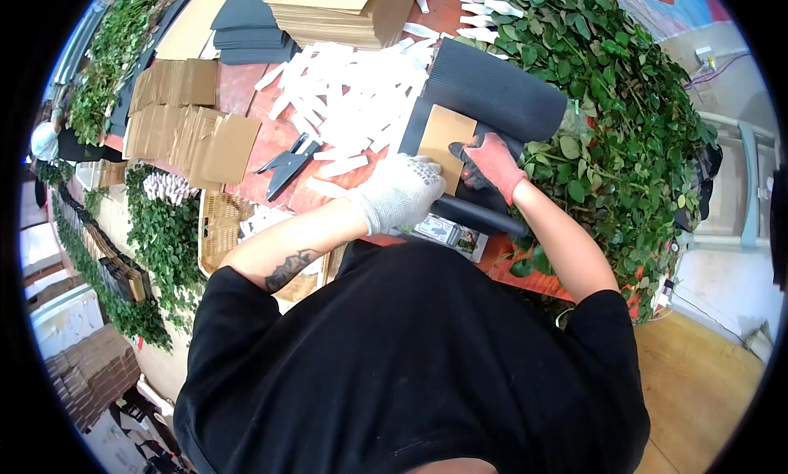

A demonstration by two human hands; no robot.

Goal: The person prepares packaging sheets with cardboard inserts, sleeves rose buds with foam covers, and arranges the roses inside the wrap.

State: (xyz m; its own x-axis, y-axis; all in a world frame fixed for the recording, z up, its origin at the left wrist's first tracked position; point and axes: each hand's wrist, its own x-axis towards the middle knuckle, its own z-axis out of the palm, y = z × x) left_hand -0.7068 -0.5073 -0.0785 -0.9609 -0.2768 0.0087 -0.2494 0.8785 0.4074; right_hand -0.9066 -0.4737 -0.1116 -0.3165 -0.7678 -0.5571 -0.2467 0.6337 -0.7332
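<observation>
A brown cardboard sheet (448, 131) lies on black corrugated sheeting, directly in front of my body. My left hand (404, 191), in a pale grey glove, is at the sheet's lower left edge with its fingers bent around it. At the right edge is my right hand (492, 167), in a red glove with dark fingertips, its thumb and fingers curled at the cardboard. The undersides of both hands are hidden. Beyond them lies a black corrugated roll (497, 90). A black stapler (290, 167) rests to the left of my left hand.
White paper strips (353, 92) are heaped on the red table (261, 105). Cardboard stacks (341, 14), folded cardboard pieces (189, 141) and black sheets (250, 22) stand left. Leafy stems (599, 105) crowd the right side, with white-wrapped flower heads (488, 6) behind. A wicker basket (215, 228) is below left.
</observation>
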